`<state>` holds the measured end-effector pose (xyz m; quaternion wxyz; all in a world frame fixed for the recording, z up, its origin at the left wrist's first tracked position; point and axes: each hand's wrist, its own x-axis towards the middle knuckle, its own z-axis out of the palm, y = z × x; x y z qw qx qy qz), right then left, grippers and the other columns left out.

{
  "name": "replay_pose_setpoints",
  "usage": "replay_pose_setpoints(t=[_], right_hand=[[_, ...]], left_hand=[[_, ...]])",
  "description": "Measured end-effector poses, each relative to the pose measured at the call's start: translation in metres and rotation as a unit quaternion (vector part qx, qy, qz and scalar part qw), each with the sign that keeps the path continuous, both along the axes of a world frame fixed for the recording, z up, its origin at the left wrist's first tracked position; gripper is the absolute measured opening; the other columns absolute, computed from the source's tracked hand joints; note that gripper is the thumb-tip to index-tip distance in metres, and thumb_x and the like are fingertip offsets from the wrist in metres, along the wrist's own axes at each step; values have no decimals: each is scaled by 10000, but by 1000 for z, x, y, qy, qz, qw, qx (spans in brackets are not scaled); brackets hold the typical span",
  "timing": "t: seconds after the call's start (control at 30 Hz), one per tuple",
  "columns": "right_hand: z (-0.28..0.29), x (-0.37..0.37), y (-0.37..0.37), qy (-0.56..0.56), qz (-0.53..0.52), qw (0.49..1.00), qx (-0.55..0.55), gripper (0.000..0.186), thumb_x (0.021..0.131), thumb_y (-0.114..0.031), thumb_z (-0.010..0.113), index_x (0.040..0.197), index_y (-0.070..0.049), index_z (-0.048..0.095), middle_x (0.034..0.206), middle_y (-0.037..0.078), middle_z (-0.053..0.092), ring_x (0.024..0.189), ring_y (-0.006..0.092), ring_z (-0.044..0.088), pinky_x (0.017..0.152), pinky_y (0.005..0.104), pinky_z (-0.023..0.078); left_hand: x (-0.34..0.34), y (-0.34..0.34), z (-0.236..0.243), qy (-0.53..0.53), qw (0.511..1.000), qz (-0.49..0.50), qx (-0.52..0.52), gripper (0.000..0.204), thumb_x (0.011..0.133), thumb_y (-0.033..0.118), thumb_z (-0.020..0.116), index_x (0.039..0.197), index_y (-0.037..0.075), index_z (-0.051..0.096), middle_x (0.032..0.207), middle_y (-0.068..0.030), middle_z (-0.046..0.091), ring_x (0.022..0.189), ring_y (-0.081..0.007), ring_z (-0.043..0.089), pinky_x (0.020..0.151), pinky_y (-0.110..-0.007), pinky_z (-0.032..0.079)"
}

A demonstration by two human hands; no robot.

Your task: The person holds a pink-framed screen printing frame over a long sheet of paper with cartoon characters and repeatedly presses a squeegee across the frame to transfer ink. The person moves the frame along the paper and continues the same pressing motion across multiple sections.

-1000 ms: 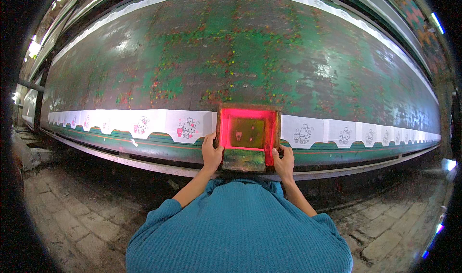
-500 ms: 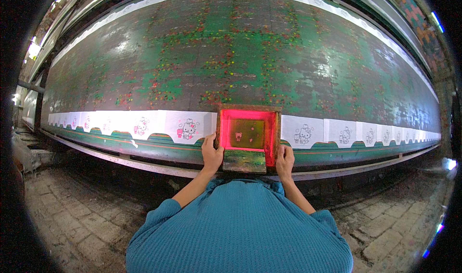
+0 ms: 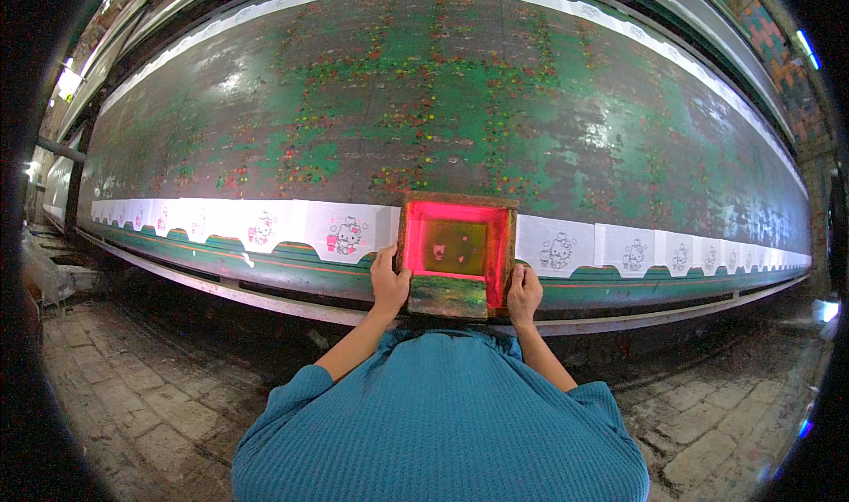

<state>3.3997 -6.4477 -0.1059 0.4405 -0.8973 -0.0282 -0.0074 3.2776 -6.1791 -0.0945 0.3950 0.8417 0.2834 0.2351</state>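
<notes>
A wooden screen-printing frame (image 3: 511, 237) with bright pink ink around its inner walls lies over the row of white sheets, straight in front of me. Its mesh window (image 3: 453, 247) is olive-coloured and shows small pink shapes. Across the frame's near end sits a flat, paint-stained board (image 3: 447, 297). My left hand (image 3: 387, 281) grips the frame's left side, thumb toward me. On the opposite side my right hand (image 3: 524, 291) is closed on the right edge. Just left of the frame, a white sheet (image 3: 340, 232) carries a cartoon outline with pink patches.
A long printing table (image 3: 354, 139), green and dark with many coloured paint spots, stretches away to both sides. More white sheets (image 3: 559, 245) with black outlines line its near edge to the right. A metal rail (image 3: 619, 321) runs along the front. Below lies a brick floor (image 3: 159, 405).
The table and sheets sit slightly differently in the picture. Both hands keep their hold on the frame, which stays in almost the same place.
</notes>
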Motion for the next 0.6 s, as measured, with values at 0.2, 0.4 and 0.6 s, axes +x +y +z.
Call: replay_pose_setpoints(t=[0.2,0.4,0.6], right_hand=[[4,0,1,-35,23,999,4,347,1056,-292,570,888,4,634,738,171,586,674,297,562,648,420,456],[20,-7,-1,-40,83,996,7,297,1048,-267,573,976,7,663,871,159,595,801,325,591,727,424,479],[29,-13,3,-39,89,995,6,294,1034,-269,592,1056,10,680,913,164,590,837,345,596,759,434,488]], left_hand=[[0,0,-1,-4,1000,-8,-20,485,755,56,633,1226,-55,596,1151,-260,625,1090,-455,590,979,-490,468],[0,1,1,-2,1000,-11,-15,479,757,46,611,1221,-72,592,1152,-255,624,1097,-448,590,983,-489,465],[1,0,4,-22,1000,-18,-14,487,749,4,607,1231,-65,592,1152,-255,623,1082,-452,592,968,-479,475]])
